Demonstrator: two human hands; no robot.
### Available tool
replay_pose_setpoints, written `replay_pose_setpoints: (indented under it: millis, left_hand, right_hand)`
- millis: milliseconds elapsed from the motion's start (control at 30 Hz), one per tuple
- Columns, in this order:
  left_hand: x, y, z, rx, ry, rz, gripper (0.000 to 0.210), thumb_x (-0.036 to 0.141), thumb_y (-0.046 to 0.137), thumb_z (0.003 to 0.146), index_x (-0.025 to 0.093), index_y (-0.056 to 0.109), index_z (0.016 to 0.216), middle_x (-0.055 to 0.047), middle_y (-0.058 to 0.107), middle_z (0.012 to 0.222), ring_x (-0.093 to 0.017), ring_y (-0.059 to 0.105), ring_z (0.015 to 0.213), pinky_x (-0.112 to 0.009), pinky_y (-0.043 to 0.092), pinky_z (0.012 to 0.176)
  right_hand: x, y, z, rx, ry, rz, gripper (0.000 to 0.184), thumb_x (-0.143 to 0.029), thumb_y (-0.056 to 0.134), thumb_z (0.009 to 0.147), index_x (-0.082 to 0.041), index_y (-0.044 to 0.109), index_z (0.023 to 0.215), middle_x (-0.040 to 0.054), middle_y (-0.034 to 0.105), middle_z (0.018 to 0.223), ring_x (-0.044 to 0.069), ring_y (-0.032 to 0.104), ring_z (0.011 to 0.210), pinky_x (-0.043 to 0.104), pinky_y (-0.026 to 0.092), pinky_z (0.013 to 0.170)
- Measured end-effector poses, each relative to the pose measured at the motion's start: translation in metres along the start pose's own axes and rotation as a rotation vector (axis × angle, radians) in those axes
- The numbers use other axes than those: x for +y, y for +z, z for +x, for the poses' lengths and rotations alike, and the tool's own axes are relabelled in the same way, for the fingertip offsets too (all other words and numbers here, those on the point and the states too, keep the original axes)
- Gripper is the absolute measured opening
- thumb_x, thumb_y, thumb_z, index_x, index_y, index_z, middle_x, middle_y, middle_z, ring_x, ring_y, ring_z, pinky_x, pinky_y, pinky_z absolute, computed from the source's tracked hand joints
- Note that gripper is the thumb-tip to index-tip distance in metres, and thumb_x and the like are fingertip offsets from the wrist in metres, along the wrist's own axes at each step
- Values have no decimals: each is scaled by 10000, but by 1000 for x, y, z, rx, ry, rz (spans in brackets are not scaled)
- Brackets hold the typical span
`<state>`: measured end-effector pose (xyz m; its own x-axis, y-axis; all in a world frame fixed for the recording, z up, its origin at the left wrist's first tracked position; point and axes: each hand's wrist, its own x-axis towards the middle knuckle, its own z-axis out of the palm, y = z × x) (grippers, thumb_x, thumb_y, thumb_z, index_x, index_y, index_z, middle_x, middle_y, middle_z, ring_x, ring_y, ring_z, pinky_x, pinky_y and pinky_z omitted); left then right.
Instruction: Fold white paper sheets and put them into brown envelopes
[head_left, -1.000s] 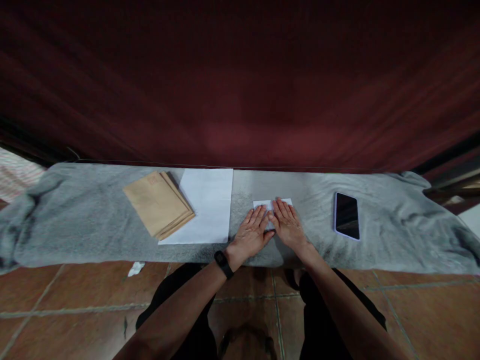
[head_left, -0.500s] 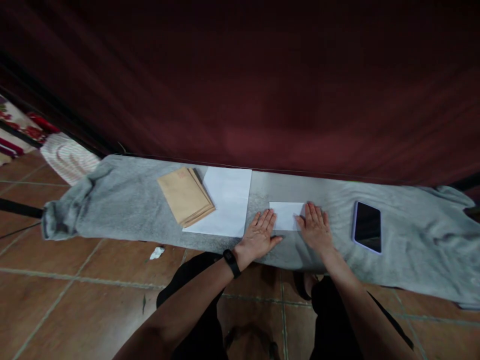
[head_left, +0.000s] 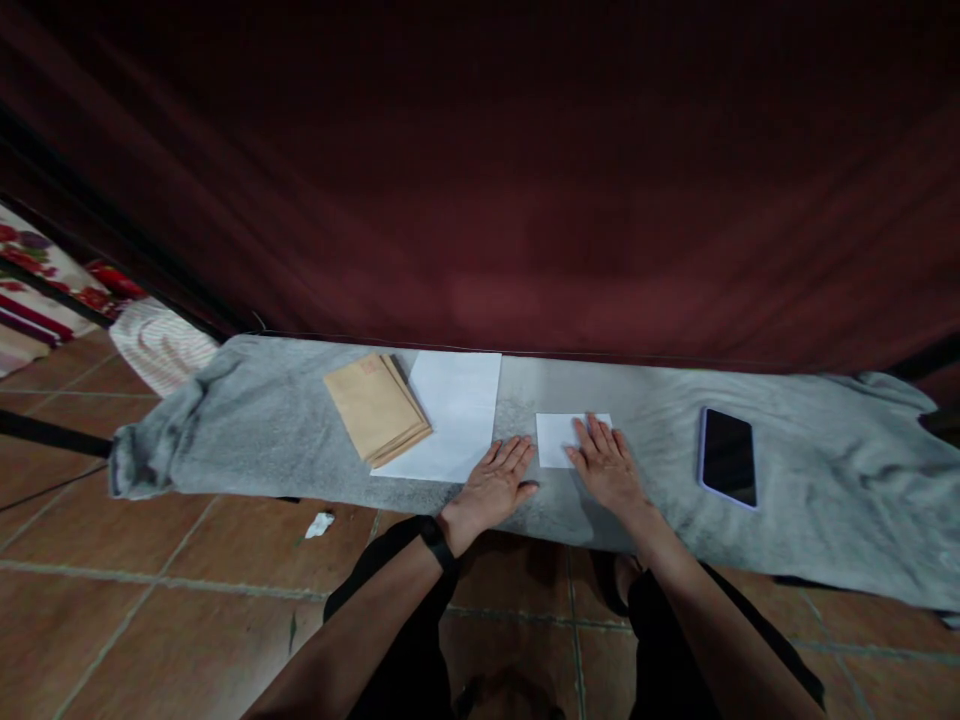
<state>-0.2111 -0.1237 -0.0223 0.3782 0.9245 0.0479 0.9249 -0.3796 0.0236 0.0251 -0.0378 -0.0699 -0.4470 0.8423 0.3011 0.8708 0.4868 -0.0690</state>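
Note:
A small white rectangle of paper (head_left: 553, 440), which looks folded, lies flat on the grey cloth in front of me. My right hand (head_left: 606, 462) rests open on its right part, fingers spread and covering that side. My left hand (head_left: 498, 482) lies flat and open on the cloth just left of the paper, its fingertips close to the paper's left edge. Left of that hand are larger white sheets (head_left: 457, 400), partly covered by a stack of brown envelopes (head_left: 375, 405).
The grey cloth (head_left: 247, 420) drapes a long, narrow bench. A phone in a purple case (head_left: 729, 457) lies to the right. Behind the bench hangs a dark red curtain (head_left: 480, 250). A crumpled white scrap (head_left: 319, 525) is on the tiled floor (head_left: 225, 545).
My left hand has slid left, off the paper's edge. My right hand has moved left, further over the paper. The whole view has shifted slightly.

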Motion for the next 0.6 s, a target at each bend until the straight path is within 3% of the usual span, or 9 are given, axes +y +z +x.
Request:
replay_pose_setpoints:
  millis: [233,367,500,600]
  left_hand:
    - [-9,-10,-19,75,-137,9,555,402,326,1051,103,377,1516,-151,390,1586,-232,354,1481,-433,325,1207]
    - [17,-9,2,142,-73,-28,541,340,319,1048,89,345,1527,-142,344,1612,-224,279,1512,-426,295,1228]
    - [50,4,34,140,-25,-76,563,316,350,1023,53,344,1521,-168,325,1614,-242,251,1521,-440,271,1239]
    - [54,15,45,142,-60,-98,565,299,358,1009,40,358,1511,-191,355,1594,-259,284,1508,-466,298,1224]
  right_hand:
    - [-4,-2,0,-13,65,-15,587,-444,307,1052,-122,390,1534,184,352,1600,318,371,1460,529,275,1177]
    - [-11,-7,3,11,85,23,571,-404,286,1054,-112,384,1535,172,365,1596,309,341,1476,550,232,1197]
    - [-21,-10,5,-22,29,119,551,-341,220,1062,-120,372,1543,140,361,1605,253,305,1499,499,250,1208]
    - [-22,-9,4,-41,11,127,536,-328,224,1062,-135,400,1531,132,371,1602,249,312,1497,490,257,1204]
